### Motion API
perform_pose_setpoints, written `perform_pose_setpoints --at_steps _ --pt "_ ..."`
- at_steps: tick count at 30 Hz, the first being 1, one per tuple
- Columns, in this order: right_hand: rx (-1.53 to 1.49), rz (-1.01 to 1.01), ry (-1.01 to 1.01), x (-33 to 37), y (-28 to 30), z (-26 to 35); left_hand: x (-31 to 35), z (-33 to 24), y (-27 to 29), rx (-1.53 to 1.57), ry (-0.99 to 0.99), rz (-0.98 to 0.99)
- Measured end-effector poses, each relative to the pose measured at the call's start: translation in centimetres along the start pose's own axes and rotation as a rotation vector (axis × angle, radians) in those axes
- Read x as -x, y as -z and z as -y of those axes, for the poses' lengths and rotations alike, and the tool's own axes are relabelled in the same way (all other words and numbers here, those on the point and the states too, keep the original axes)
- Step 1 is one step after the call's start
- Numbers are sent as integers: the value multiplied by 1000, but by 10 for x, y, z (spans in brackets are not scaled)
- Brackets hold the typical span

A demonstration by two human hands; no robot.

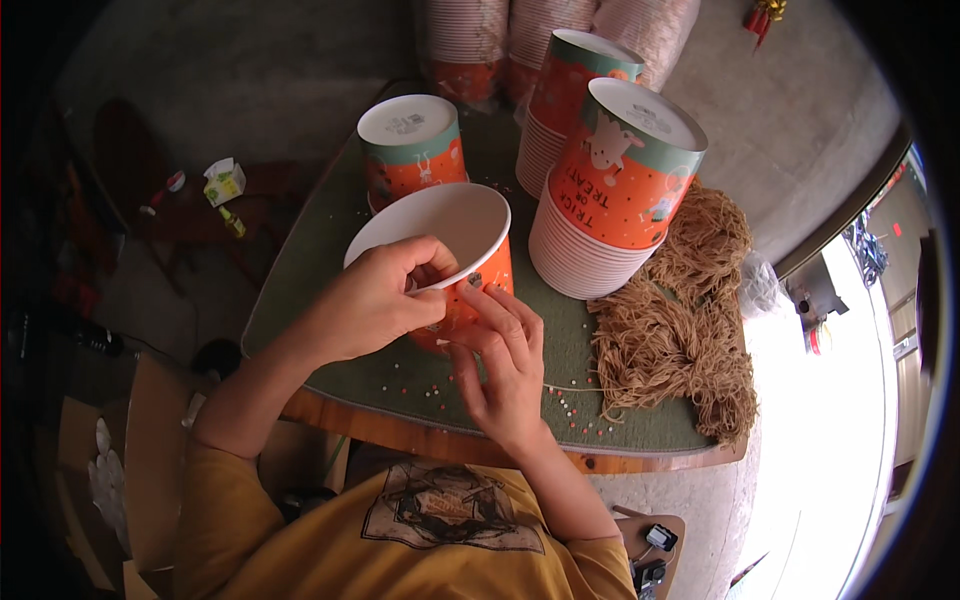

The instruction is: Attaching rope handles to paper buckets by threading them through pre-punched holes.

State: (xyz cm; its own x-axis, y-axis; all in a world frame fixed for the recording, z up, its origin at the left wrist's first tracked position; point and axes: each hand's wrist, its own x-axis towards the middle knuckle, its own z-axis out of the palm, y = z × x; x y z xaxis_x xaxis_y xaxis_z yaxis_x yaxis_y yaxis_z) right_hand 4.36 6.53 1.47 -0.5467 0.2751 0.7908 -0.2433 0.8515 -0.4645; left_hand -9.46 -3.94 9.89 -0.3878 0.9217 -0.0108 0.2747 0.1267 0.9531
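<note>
An orange paper bucket point(470, 215) with a white inside stands mouth up on the green-topped table, in front of me. My left hand point(375, 300) is closed over its near rim, some fingertips inside and the thumb outside. Against the outer wall, just below the rim, rest the upper fingers of my right hand point(500, 360). A thin cord point(570, 388) runs from this hand toward a heap of tan cord point(675, 340) on the right. A pale cord end shows by the right thumb. What the left fingertips touch inside is hidden.
Upside-down stacks of matching buckets point(610, 190) stand behind, with another upturned bucket point(412, 150) at the back left. Small punched dots point(565, 408) litter the table point(350, 345). Wrapped bucket stacks point(462, 50) stand by the wall; an open carton point(150, 450) sits lower left.
</note>
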Motion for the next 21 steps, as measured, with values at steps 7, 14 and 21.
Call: perform_pose_setpoints --at_steps 7,14,21 --pt "-226 44 -176 4 5 2 0 7 -2 -6 17 20" --pt "-507 6 -614 -2 2 1 7 5 -10 -11 2 74" --pt "-476 -20 -664 -2 1 4 11 12 -19 -15 -32 62"
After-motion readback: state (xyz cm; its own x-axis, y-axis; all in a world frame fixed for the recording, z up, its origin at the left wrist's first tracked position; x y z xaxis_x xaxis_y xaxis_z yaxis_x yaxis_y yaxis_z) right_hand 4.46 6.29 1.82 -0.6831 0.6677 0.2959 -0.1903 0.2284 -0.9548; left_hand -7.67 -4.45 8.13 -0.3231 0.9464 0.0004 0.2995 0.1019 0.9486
